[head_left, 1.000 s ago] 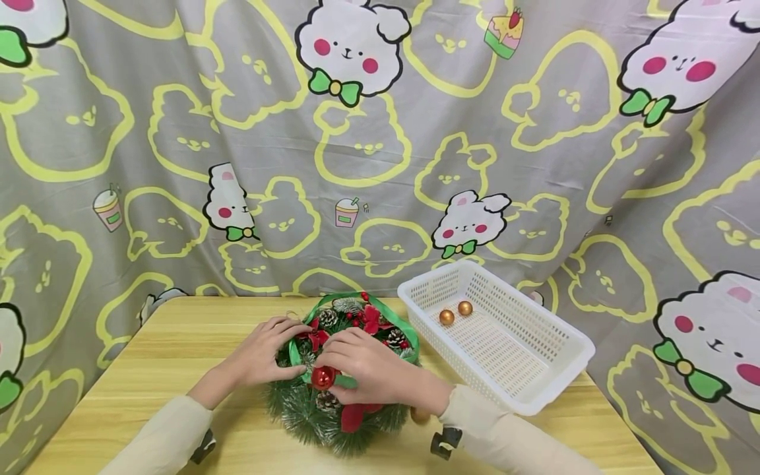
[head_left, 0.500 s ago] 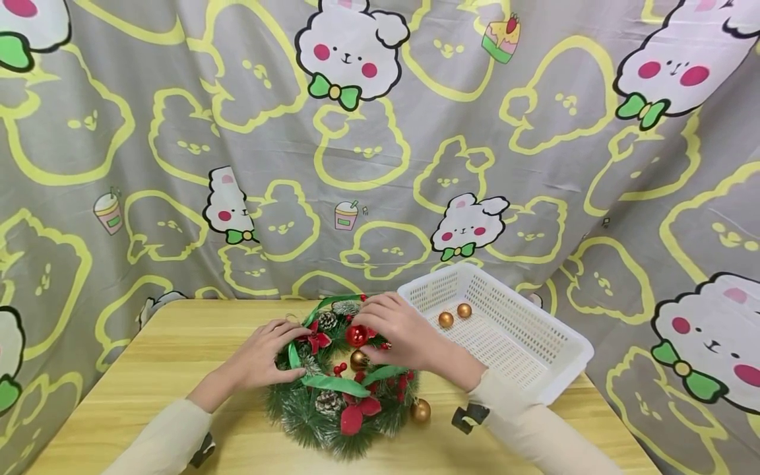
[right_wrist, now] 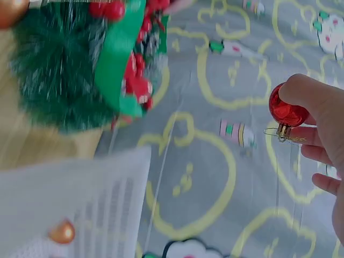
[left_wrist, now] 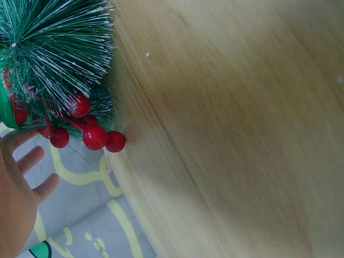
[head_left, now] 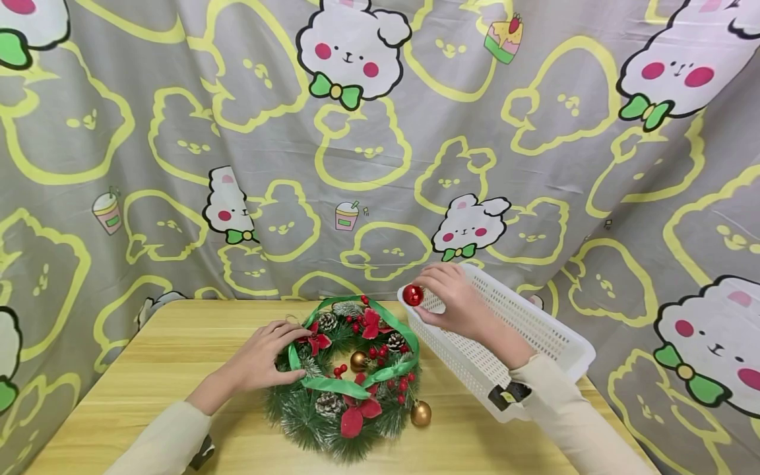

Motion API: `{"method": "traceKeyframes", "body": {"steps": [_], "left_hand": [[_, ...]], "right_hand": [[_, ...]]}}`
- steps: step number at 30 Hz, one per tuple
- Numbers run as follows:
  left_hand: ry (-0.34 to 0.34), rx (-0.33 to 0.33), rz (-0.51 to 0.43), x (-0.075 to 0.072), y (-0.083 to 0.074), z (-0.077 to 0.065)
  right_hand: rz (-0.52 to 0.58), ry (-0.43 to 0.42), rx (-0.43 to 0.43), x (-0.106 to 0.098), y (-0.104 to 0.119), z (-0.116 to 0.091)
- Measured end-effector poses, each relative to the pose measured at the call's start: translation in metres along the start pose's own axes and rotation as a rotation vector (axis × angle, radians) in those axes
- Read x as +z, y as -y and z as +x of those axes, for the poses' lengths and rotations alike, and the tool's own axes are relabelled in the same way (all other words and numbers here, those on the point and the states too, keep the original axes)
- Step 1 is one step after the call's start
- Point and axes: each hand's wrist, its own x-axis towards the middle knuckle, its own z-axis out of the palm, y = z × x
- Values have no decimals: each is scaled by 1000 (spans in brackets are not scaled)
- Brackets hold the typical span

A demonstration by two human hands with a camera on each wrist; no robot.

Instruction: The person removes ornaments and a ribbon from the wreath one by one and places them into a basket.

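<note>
A green Christmas wreath (head_left: 344,439), trimmed with pinecones, red flowers, berries and a green ribbon, lies on the wooden table. At its left side rests my left hand (head_left: 264,356), thumb and fingers spread along the ribbon and greenery. In the left wrist view, the fingers (left_wrist: 32,158) look extended beside the red berries (left_wrist: 94,137). My right hand (head_left: 457,300) is raised over the near left corner of the white basket and pinches a shiny red Christmas ball (head_left: 413,295). A gold cap and wire loop (right_wrist: 284,131) show on the ball in the right wrist view.
The white perforated plastic basket (head_left: 578,349) stands right of the wreath; a gold ball (right_wrist: 63,232) shows in it. One gold ball (head_left: 421,413) hangs at the wreath's right edge, another gold ball (head_left: 359,361) inside its ring. A patterned curtain (head_left: 380,165) closes off the back.
My right hand has carried the red ball from over the wreath's front up and right to the basket, uncovering the wreath's middle. My left hand has stayed in place.
</note>
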Motion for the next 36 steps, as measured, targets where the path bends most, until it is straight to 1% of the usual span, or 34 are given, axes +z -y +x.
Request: {"method": "traceKeyframes", "body": {"steps": [4,8,13,16,22,26,29,36], "left_hand": [[1,-2,6,0,0,0],[5,-8,10,-1,0,0],[11,-17,2,-1,0,0],[10,-18,-4,-1,0,0],[-6,-10,-8,0,-1,0],[1,-16,-7,0,-1,0],[5,-21,-8,-1,-1,-1],[11,-22,-14,0,-1,-1]], "right_hand": [[-59,-20,52,-6,-20,-12],[-93,-22,112,-6,-41,-28],[-78,-16,183,2,-66,-54],[-70,3,245,7,-78,-70],[-83,74,370,17,-94,-97],[-84,124,451,20,-102,-108],[-86,164,486,22,-105,-112],[-92,293,524,32,-108,-116]]}}
